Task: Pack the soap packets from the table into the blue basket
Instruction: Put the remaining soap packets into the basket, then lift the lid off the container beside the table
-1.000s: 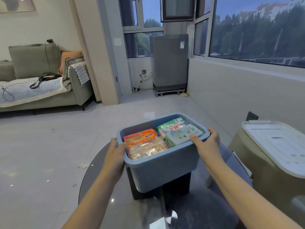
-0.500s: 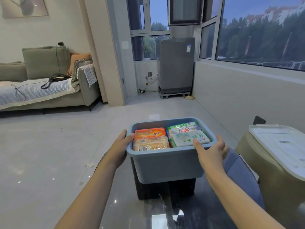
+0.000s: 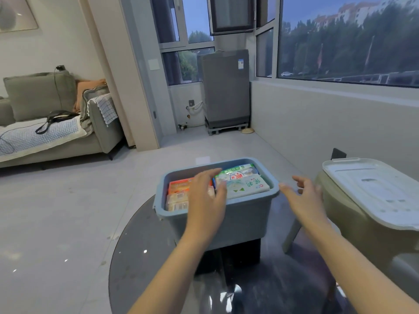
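Note:
The blue basket (image 3: 244, 214) stands on the far part of a round dark glass table (image 3: 145, 264). Inside it lie several soap packets: orange ones (image 3: 179, 186) on the left, a white and green one (image 3: 247, 188) on the right. My left hand (image 3: 207, 196) hovers flat over the basket's middle, fingers spread, covering part of the orange packets; whether it touches them is unclear. My right hand (image 3: 302, 196) is off the rim, just right of the basket, fingers apart and holding nothing.
A beige chair carrying a white plastic lid (image 3: 374, 191) stands close on the right of the table. Beyond the table lies a grey tiled floor, with a grey sofa (image 3: 56, 128) at the left and a grey washing machine (image 3: 224, 89) by the windows.
Both hands have let go of the basket's sides. The left moved over the packets, the right drew away to the right. The basket now rests on the table.

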